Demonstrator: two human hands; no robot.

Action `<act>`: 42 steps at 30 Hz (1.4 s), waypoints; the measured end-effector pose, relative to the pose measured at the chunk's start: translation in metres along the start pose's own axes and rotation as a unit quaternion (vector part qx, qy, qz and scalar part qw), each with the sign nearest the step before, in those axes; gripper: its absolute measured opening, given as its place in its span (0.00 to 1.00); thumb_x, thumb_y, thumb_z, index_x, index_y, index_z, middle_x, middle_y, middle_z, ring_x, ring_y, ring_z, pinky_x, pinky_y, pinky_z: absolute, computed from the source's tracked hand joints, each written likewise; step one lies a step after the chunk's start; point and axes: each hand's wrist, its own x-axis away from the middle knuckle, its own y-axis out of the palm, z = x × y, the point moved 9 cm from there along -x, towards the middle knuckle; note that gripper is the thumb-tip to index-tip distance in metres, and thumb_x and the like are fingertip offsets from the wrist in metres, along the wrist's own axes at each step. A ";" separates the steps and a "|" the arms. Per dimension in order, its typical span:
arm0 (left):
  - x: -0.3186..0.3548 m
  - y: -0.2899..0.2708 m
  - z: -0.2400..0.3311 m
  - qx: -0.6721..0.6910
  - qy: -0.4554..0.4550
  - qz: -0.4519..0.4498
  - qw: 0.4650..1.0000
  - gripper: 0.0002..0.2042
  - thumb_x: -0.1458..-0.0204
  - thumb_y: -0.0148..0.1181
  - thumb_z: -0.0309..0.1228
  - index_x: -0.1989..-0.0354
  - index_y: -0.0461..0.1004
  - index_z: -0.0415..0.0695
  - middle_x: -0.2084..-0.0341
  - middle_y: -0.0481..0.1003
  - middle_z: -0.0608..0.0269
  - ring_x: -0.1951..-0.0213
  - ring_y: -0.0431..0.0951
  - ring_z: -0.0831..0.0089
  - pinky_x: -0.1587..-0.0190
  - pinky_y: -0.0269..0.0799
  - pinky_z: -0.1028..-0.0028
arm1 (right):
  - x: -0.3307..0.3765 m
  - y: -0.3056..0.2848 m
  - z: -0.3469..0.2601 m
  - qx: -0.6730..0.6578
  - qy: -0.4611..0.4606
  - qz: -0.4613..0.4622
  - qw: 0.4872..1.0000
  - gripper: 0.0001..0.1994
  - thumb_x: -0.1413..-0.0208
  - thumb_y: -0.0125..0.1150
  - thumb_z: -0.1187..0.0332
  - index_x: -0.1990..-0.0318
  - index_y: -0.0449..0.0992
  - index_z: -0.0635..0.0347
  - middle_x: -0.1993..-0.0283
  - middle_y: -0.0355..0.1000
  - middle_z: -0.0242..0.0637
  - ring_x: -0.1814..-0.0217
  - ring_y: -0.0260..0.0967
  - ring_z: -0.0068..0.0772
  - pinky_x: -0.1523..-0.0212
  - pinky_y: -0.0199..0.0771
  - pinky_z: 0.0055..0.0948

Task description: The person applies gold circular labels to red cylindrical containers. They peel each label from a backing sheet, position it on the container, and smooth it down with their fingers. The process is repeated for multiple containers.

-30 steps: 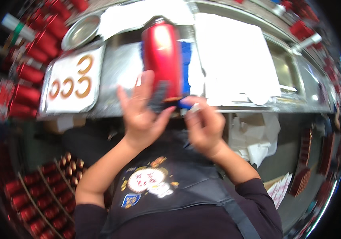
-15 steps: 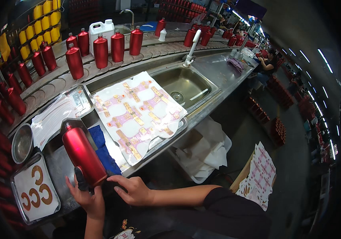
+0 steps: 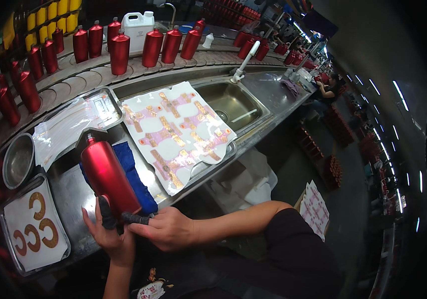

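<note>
A glossy red bottle [image 3: 107,172] lies tilted, its clear neck pointing away, in a dark angled holder [image 3: 92,133]. My left hand [image 3: 111,236] is closed round its near end, with a black covering on one finger. My right hand [image 3: 168,229] is at the bottle's bottom edge, its black-covered forefinger and thumb drawn together there. Whether anything thin is between those two fingertips is too small to tell. Beneath and beside the bottle is a crumpled blue cloth [image 3: 136,172]. To its right lies a white sheet of pink and gold decals [image 3: 173,127].
At left stand a tray of gold C-shaped decals [image 3: 34,224], a metal bowl [image 3: 18,160] and a tray of paper strips [image 3: 69,127]. Behind, red bottles [image 3: 119,52] and a white jug [image 3: 137,32] line a conveyor. A sink [image 3: 233,102] is at right; a person [image 3: 327,92] sits farther off.
My right fingers have drawn together at the bottle's base, the black-covered forefinger now showing. Bottles on the conveyor have shifted. The whole view has turned slightly.
</note>
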 end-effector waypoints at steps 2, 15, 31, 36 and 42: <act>0.003 0.001 -0.005 0.013 -0.004 -0.005 1.000 0.38 0.54 0.67 0.26 0.30 0.62 0.38 0.39 0.73 0.49 0.38 0.73 0.52 0.27 0.46 0.44 | -0.006 0.011 -0.003 0.045 -0.036 -0.066 0.996 0.22 0.51 0.59 0.69 0.45 0.76 0.56 0.74 0.71 0.25 0.78 0.71 0.27 0.76 0.64 0.26; 0.038 0.011 -0.040 -0.050 -0.059 -0.067 0.995 0.25 0.44 0.59 0.36 0.39 0.71 0.34 0.38 0.71 0.43 0.34 0.69 0.49 0.26 0.38 0.41 | -0.029 0.044 -0.019 0.098 -0.113 -0.164 0.975 0.11 0.46 0.56 0.65 0.56 0.72 0.56 0.73 0.70 0.31 0.78 0.74 0.32 0.79 0.67 0.33; 0.058 0.003 0.002 -0.057 -0.076 -0.026 0.995 0.22 0.40 0.58 0.35 0.40 0.73 0.36 0.35 0.66 0.39 0.30 0.63 0.50 0.27 0.34 0.42 | 0.027 -0.003 0.012 -0.092 0.146 0.115 0.978 0.16 0.45 0.58 0.70 0.48 0.70 0.53 0.67 0.78 0.46 0.69 0.78 0.53 0.72 0.76 0.44; 0.054 0.001 0.010 -0.083 -0.038 -0.016 0.996 0.19 0.43 0.60 0.32 0.48 0.76 0.31 0.35 0.66 0.37 0.31 0.64 0.47 0.28 0.35 0.38 | 0.035 -0.002 0.023 -0.137 0.189 0.137 0.963 0.17 0.46 0.56 0.72 0.47 0.69 0.52 0.65 0.79 0.47 0.67 0.78 0.54 0.69 0.77 0.49; 0.039 -0.002 0.025 -0.153 0.043 -0.007 0.987 0.13 0.45 0.61 0.29 0.60 0.80 0.30 0.36 0.68 0.37 0.33 0.67 0.45 0.29 0.39 0.35 | 0.043 0.011 0.036 -0.159 0.219 0.133 0.954 0.18 0.47 0.56 0.71 0.46 0.69 0.53 0.67 0.78 0.49 0.67 0.77 0.56 0.66 0.77 0.51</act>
